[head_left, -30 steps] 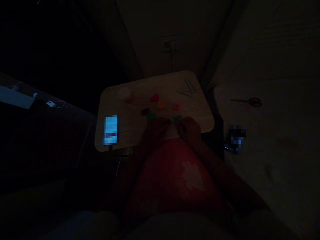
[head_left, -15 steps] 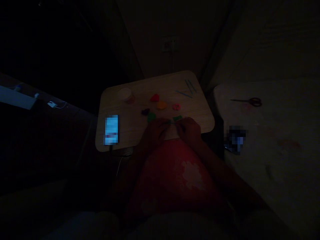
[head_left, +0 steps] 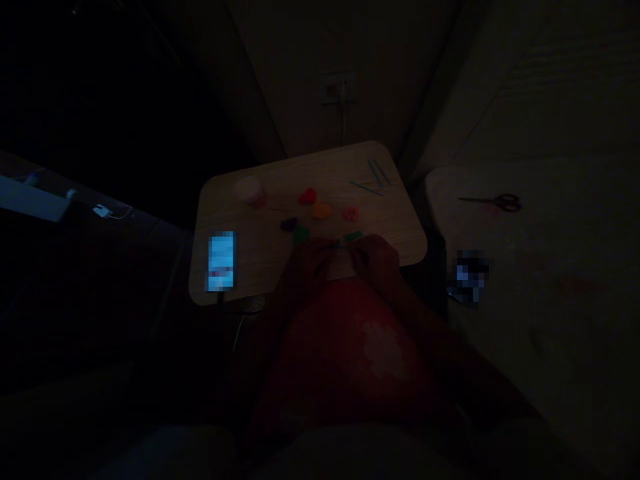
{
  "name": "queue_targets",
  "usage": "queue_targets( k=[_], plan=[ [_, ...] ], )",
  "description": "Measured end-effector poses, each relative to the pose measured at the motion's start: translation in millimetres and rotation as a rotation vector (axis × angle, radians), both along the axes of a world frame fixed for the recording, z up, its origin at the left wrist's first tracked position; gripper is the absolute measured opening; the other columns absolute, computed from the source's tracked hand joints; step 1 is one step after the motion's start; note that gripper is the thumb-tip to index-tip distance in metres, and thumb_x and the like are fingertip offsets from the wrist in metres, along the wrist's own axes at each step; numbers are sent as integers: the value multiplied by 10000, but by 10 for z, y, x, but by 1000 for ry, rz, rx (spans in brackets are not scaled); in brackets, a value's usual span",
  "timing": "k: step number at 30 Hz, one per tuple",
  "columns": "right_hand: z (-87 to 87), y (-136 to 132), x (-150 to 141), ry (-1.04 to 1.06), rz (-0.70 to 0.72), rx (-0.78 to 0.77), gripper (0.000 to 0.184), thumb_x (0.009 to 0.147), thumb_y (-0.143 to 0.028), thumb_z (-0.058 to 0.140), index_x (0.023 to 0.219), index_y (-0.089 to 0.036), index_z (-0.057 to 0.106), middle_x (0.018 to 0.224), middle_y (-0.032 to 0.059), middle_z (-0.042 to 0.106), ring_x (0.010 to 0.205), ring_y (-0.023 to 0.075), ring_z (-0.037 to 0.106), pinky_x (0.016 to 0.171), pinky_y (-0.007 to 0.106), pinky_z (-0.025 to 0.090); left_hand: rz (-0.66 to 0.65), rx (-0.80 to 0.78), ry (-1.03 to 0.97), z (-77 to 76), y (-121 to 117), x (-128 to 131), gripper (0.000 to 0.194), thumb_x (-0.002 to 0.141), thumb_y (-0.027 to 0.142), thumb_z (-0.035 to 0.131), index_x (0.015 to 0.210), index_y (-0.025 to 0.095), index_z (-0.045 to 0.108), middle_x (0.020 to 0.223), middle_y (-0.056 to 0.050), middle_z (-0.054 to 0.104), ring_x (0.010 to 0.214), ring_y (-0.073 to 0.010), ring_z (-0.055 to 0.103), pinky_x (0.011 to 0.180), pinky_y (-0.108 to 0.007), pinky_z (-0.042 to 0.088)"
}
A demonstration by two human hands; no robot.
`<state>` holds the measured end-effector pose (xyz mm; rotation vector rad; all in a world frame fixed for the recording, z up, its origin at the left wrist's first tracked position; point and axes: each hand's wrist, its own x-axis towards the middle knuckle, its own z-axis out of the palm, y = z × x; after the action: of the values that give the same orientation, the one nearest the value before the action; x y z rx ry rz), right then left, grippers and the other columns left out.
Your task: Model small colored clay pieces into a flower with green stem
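Observation:
In dim light, both hands work close together at the near edge of a small wooden table (head_left: 260, 270). My left hand (head_left: 309, 261) is closed, its fingertips pinching a small green clay-like piece (head_left: 337, 243). My right hand (head_left: 376, 259) is curled beside it, fingers pressed together; what they hold is too dark to make out. A flat green strip (head_left: 353, 236) lies just beyond the right fingertips. Close to the left hand sits a green lump (head_left: 301, 233). Farther back are dark purple (head_left: 289, 225), orange (head_left: 321, 211), red (head_left: 307, 195) and pink lumps (head_left: 351, 213).
Thin blue sticks (head_left: 367, 188) lie at the table's back right. A pale tub (head_left: 250, 191) stands at the back left, with a lit phone (head_left: 221, 261) in front. Scissors (head_left: 495, 202) and a blurred dark object (head_left: 470, 277) rest on the pale surface at right.
The view has shifted very slightly and the scene is a little darker. Both hands stay in nearly the same place, fingers still close together.

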<state>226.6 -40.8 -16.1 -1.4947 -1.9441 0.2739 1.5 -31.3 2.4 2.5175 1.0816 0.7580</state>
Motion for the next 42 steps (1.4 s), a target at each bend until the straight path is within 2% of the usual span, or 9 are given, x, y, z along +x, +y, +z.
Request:
queue_targets(
  k=[8, 19, 27, 42],
  plan=[
    [-14, -14, -6, 5, 8, 31, 212, 1002, -272, 587, 979, -201, 785, 947, 115, 775, 924, 263, 676, 777, 361, 526, 21, 7, -8, 16, -19, 19, 266, 1035, 189, 534, 1247, 199, 695, 1398, -105, 711, 1326, -266, 635, 1158, -556, 505],
    [-1, -7, -10, 24, 12, 38, 205, 988, -256, 591, 979, -193, 786, 969, 115, 790, 946, 270, 698, 818, 376, 540, 5, 5, -5, -10, -2, -9, 290, 1020, 171, 543, 1271, 195, 687, 1432, -108, 694, 1360, -270, 614, 1166, -567, 494],
    [34, -15, -17, -9, 0, -35, 215, 987, -257, 588, 990, -183, 790, 993, 126, 790, 959, 275, 693, 813, 370, 528, 8, -6, 1, -33, 17, -11, 300, 1004, 181, 556, 1265, 210, 701, 1433, -103, 696, 1372, -282, 607, 1181, -593, 476],
    [20, -7, -26, 4, -12, -42, 236, 988, -271, 577, 994, -188, 797, 1001, 133, 793, 974, 283, 695, 836, 382, 529, -4, 11, -3, -36, 32, -29, 293, 998, 176, 571, 1261, 202, 699, 1437, -105, 692, 1362, -284, 611, 1175, -584, 484]
  ],
)
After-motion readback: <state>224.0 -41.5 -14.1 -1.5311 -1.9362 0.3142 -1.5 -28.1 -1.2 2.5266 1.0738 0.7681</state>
